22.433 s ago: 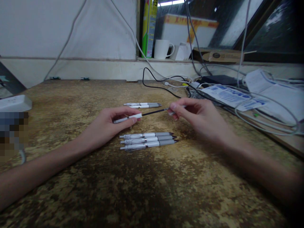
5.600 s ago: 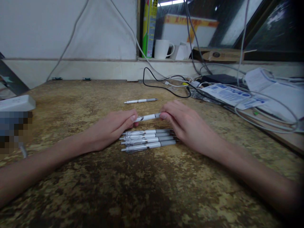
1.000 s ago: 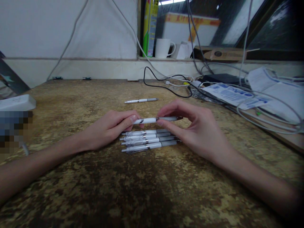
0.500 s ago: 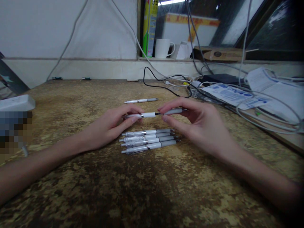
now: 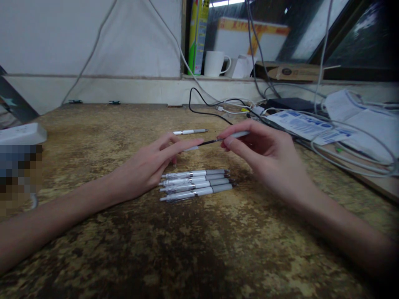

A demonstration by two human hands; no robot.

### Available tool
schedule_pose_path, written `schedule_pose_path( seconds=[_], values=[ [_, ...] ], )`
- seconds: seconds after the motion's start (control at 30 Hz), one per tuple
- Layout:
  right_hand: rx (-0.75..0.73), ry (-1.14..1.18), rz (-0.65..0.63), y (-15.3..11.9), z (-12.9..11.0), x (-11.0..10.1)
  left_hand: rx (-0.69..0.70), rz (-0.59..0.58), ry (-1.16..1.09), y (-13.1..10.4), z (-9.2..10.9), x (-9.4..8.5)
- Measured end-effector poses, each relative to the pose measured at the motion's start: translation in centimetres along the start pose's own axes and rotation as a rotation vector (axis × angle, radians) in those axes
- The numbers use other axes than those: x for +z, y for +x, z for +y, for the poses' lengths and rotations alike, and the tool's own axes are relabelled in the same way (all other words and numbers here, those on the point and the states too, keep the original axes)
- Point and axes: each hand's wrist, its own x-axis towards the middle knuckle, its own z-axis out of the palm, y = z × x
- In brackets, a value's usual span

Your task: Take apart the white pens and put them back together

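Observation:
My left hand [image 5: 152, 158] is closed around the white barrel [image 5: 190, 148] of a pen; fingers cover most of it. A dark refill [image 5: 209, 142] sticks out of the barrel's end toward the right. In a thumb-and-finger pinch, my right hand [image 5: 264, 149] has the pen's grey grip section [image 5: 240, 134], apart from the barrel, with the refill's tip end at its left opening. Several white and grey pens [image 5: 196, 185] lie side by side on the table just below my hands. Beyond the left fingers lies another pen [image 5: 190, 132].
The worn wooden table [image 5: 174, 249] runs back to the wall. Cables [image 5: 352, 164], printed papers [image 5: 311, 126] and a black box [image 5: 289, 104] crowd the right. A white power strip [image 5: 21, 133] is at left. A white mug [image 5: 215, 63] stands on the sill.
My right hand has drawn the grip section up and to the right, so more of the dark refill shows. The left fingers now cover more of the barrel.

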Motion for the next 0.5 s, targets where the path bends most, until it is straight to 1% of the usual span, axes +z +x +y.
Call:
schedule_pose_path(
  seconds=[0.17, 0.37, 0.5],
  values=[
    [-0.003, -0.003, 0.070, 0.34, -0.16, -0.54, -0.031, 0.007, 0.012, -0.08, -0.11, 0.11],
    [-0.031, -0.023, 0.081, 0.42, 0.20, -0.75, -0.043, 0.016, 0.030, -0.19, -0.29, 0.19],
    [-0.059, -0.052, 0.144, 0.56, 0.55, -0.95, -0.050, 0.018, 0.052, -0.19, -0.18, 0.10]
  ],
)
